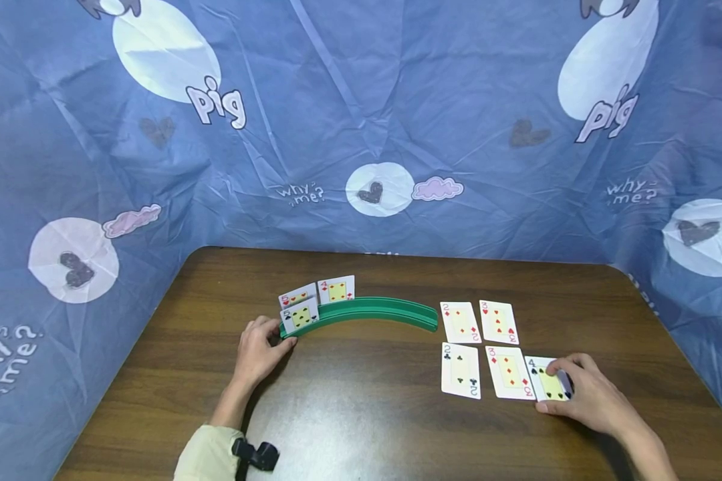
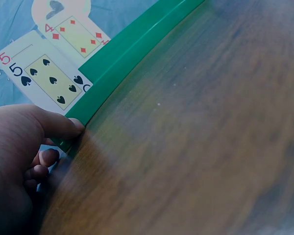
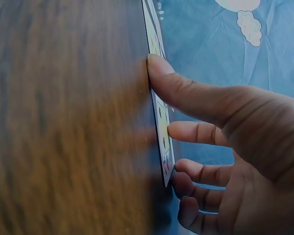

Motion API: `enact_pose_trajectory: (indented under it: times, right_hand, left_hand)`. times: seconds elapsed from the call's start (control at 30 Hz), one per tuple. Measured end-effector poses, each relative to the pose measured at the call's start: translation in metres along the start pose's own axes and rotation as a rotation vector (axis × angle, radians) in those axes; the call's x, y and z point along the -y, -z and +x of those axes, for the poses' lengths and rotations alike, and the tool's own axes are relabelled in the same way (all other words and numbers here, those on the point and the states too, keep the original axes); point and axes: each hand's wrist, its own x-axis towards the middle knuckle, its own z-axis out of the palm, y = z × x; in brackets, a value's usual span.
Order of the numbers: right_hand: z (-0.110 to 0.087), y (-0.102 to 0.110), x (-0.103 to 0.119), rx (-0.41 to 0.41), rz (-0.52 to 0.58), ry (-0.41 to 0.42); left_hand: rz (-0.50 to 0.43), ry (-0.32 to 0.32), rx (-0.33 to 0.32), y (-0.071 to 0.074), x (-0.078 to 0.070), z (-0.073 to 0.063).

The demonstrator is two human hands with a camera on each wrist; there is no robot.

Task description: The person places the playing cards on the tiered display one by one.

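Observation:
A curved green card holder (image 1: 376, 308) stands on the table, and my left hand (image 1: 257, 357) grips its left end between thumb and fingers. Upright in it are a five of spades (image 2: 51, 78), a red five (image 1: 297, 296) partly hidden behind that, and a four of diamonds (image 1: 337, 290). At the right, my right hand (image 1: 592, 394) holds the four of spades (image 1: 544, 381), which lies face up on the table. The thumb (image 3: 161, 68) is at the card's edge and the index finger touches its face. The hand covers the card's right part.
Face up beside the holder's right end lie a two of diamonds (image 1: 459, 322), a three of hearts (image 1: 499, 322), a two of clubs (image 1: 460, 371) and a three of diamonds (image 1: 509, 372). A blue printed cloth (image 1: 313, 133) hangs behind the brown wooden table (image 1: 349, 414).

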Motion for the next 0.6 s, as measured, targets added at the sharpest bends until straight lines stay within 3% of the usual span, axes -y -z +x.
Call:
enact_pose_trajectory:
  times: [0.3, 0.6]
  right_hand:
    - [0.0004, -0.0017, 0.0008, -0.033, -0.009, 0.040]
    - [0.0006, 0.0008, 0.0025, -0.014, -0.005, -0.017]
  left_hand:
    - [-0.004, 0.004, 0.007, 0.0000, -0.0001, 0.0011]
    - [-0.003, -0.001, 0.007, 0.0007, -0.0006, 0.0001]
